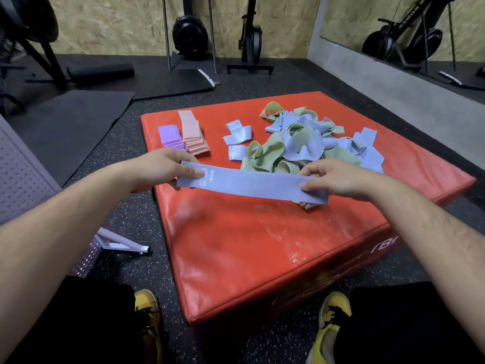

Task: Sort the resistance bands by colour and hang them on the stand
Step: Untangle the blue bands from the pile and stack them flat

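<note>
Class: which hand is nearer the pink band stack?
Left. The left hand grips one end of the blue band just in front of the pink stack; the right hand holds the other end, farther right.

One red pad [262, 245] lies on the floor. Two hands, the left hand [157, 166] and the right hand [338, 179], pinch one blue band [249, 183]. At the pad's far left sit two stacks, one purple stack [170, 136] and one pink stack [193, 137]; the bands in each are too tightly packed to count. Three loose blue bands [237, 137] lie just right of them. One tangled heap [301, 143] of green and blue bands lies far right, its number beyond counting. Two yellow shoes [333, 313] show nearest.
</note>
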`<action>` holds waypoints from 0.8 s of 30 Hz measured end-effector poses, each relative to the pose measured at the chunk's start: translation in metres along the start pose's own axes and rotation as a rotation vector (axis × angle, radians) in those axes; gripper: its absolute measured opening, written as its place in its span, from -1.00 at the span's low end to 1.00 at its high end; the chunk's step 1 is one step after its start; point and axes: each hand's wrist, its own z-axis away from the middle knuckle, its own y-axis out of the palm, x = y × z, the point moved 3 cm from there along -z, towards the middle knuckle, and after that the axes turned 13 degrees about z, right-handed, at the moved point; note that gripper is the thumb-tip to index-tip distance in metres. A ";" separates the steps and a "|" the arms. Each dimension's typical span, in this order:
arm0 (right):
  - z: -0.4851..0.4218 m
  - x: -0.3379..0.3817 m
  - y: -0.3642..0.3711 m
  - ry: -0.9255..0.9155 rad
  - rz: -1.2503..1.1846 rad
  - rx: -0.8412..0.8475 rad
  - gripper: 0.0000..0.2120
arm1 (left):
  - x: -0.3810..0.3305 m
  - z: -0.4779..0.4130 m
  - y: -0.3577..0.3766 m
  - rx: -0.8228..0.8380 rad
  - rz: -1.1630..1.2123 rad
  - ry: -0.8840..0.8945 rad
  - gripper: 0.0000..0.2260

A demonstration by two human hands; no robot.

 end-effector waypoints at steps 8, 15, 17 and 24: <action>0.008 -0.014 0.021 0.055 -0.002 0.097 -0.92 | 0.035 0.004 0.001 0.025 -0.097 -0.144 -0.98; 0.008 -0.020 0.037 0.077 0.105 0.066 -0.72 | 0.061 0.003 0.010 0.031 -0.202 -0.256 -0.95; 0.009 -0.021 0.039 0.059 0.137 0.052 -0.70 | 0.064 0.003 0.011 0.004 -0.191 -0.240 -0.91; 0.016 -0.025 0.052 0.052 0.200 0.054 -0.89 | 0.066 0.007 0.015 -0.053 -0.264 -0.195 -0.87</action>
